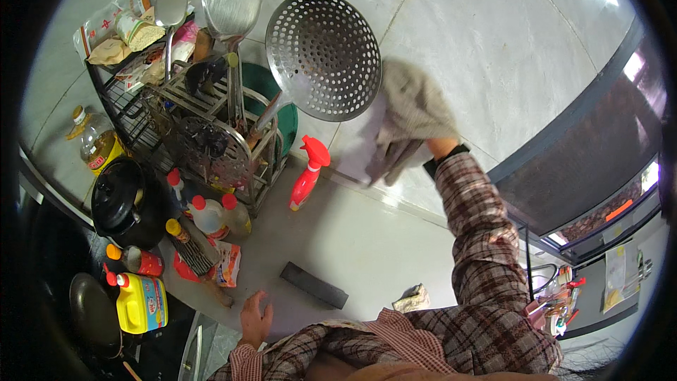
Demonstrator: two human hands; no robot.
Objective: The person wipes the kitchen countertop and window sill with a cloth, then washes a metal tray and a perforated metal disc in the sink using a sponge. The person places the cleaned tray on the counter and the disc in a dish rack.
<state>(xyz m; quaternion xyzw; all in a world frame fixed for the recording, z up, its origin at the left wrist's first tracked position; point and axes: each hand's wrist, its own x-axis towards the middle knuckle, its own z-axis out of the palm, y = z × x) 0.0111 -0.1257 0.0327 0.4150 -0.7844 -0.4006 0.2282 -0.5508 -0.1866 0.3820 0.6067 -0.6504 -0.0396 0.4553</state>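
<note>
My right arm stretches up to the tiled wall (508,79). A grey-brown cloth (415,103) covers most of my right hand (442,146), which presses it against the tiles, its loose end hanging below. The cloth is slightly blurred, and my fingers are hidden beneath it. A large perforated skimmer (325,55) stands just left of the cloth. My left hand (257,320) is low at the counter's front edge, fingers a little apart, holding nothing visible. On the counter (370,238), a dark rectangular block (314,285) lies to its right. A red spray bottle (310,172) stands near the wall.
A metal utensil rack (264,190) holds spatulas and the skimmer. Around it are a lidded black pot (124,201), an oil bottle (98,137) and several seasoning bottles (210,216). A yellow jug (142,304) stands by a pan (95,312). A crumpled rag (412,299) lies near my body.
</note>
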